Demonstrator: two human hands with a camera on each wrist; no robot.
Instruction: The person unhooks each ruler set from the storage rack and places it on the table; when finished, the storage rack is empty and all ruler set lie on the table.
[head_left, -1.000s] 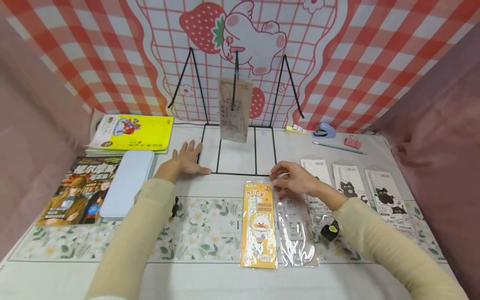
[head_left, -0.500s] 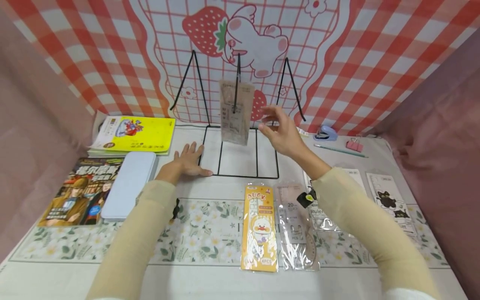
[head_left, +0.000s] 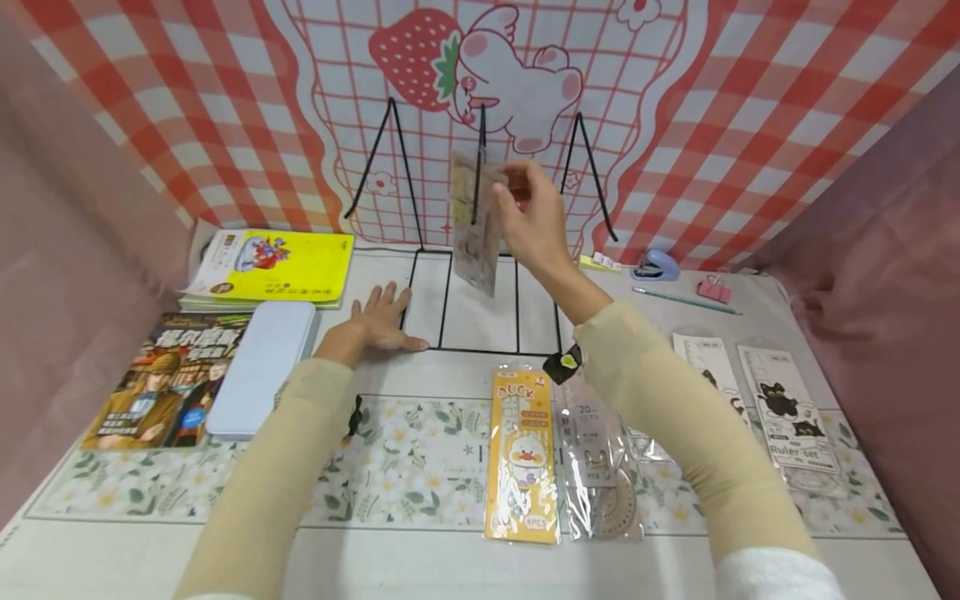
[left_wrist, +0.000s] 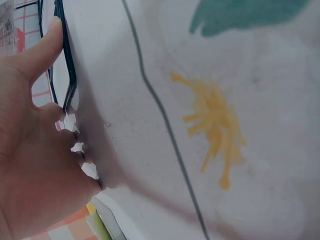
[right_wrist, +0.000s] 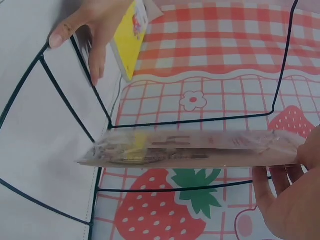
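Note:
A black wire display rack point(head_left: 487, 352) stands at the back of the table. From its middle hook hangs a clear-wrapped ruler set point(head_left: 471, 258), seen nearly edge-on in the right wrist view. My right hand point(head_left: 536, 221) pinches the upper right edge of this ruler set between thumb and fingers. At the rack's front left corner, my left hand point(head_left: 377, 321) rests with spread fingers, and its thumb lies along the wire in the left wrist view. In front of the rack lie an orange duck ruler set point(head_left: 522, 458) and a clear ruler set point(head_left: 596, 467), side by side.
Cat-print ruler sets point(head_left: 787, 408) lie at right, one partly hidden by my right sleeve. Behind them are a pencil point(head_left: 686, 300), stapler point(head_left: 656, 265) and pink binder clip point(head_left: 714, 289). Yellow books point(head_left: 296, 267), a magazine point(head_left: 157, 383) and a pale blue case point(head_left: 262, 367) lie left.
My right hand has risen from the table beside the duck set to the hanging ruler set and now pinches it. The ruler set has turned on its hook. My left hand stays put.

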